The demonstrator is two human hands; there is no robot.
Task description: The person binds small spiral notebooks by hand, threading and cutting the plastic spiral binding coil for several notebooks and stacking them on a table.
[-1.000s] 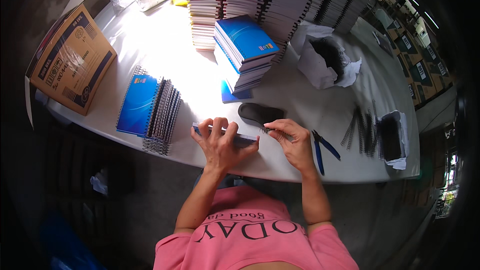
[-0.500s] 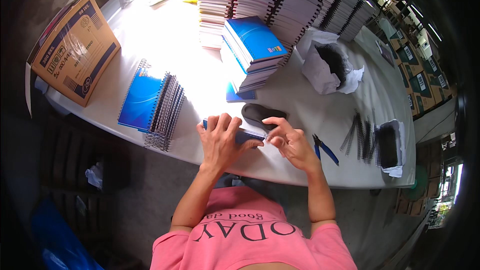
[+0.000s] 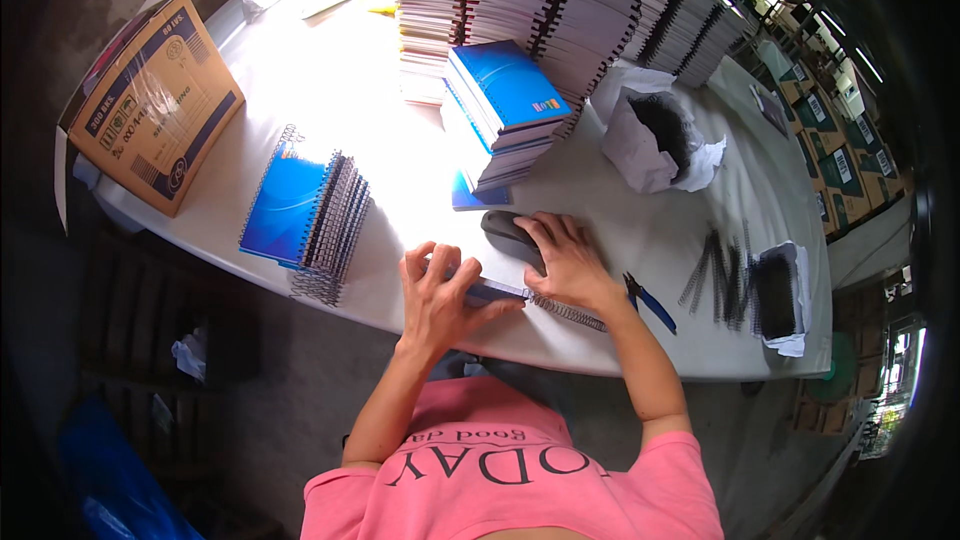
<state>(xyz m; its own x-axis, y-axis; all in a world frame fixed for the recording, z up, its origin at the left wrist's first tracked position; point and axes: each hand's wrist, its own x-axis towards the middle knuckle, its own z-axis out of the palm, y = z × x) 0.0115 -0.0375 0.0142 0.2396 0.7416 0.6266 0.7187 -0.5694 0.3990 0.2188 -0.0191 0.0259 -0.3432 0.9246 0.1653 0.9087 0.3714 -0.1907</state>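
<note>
At the near edge of the white table [image 3: 300, 70], the left hand [image 3: 437, 292] pressed flat on a notebook [image 3: 490, 290] while the right hand [image 3: 568, 260] lay open on its wire spiral [image 3: 568, 312], stacks of notebooks [image 3: 560, 10] beyond.

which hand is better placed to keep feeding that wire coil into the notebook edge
Probably the right hand: the spiral wire coil sticks out just beside it. The left hand lies flat on the notebook, pinning it to the table.
</note>
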